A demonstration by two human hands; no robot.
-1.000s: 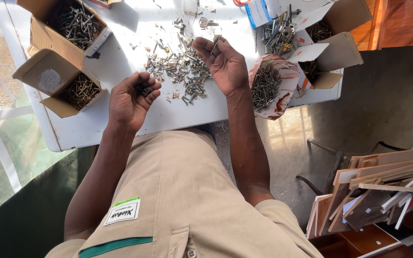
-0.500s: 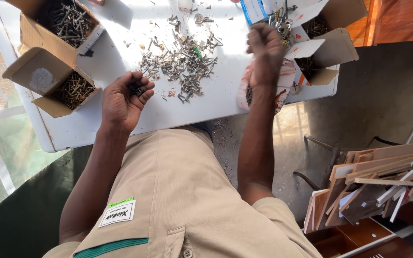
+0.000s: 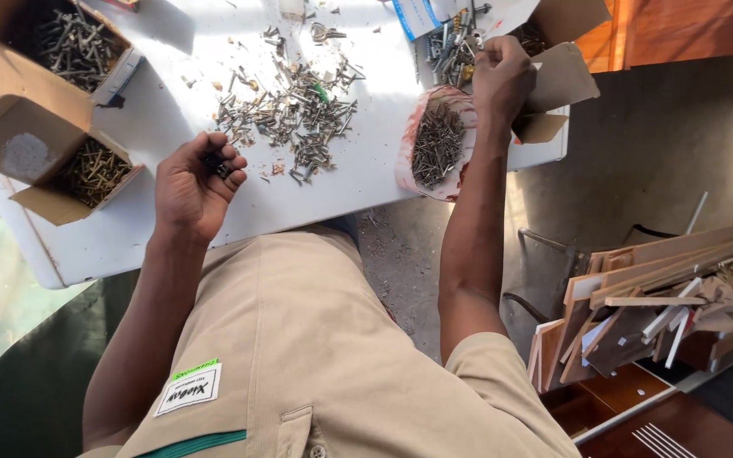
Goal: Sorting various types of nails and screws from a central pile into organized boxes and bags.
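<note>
Sorting step: my left hand (image 3: 187, 182) cups dark screws (image 3: 216, 163); my right hand (image 3: 502, 78), fingers curled, contents hidden, reaches over open cardboard boxes (image 3: 557, 76) beyond the nail bag (image 3: 434, 144); next, a careful release.

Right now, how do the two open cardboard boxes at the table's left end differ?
The far cardboard box holds grey, silvery screws lying loosely; the near cardboard box holds brass-coloured ones. The far box sits at the table's back edge, partly cut off by the frame; the near one lies closer to the left hand. Both are brown, flaps open.
</note>
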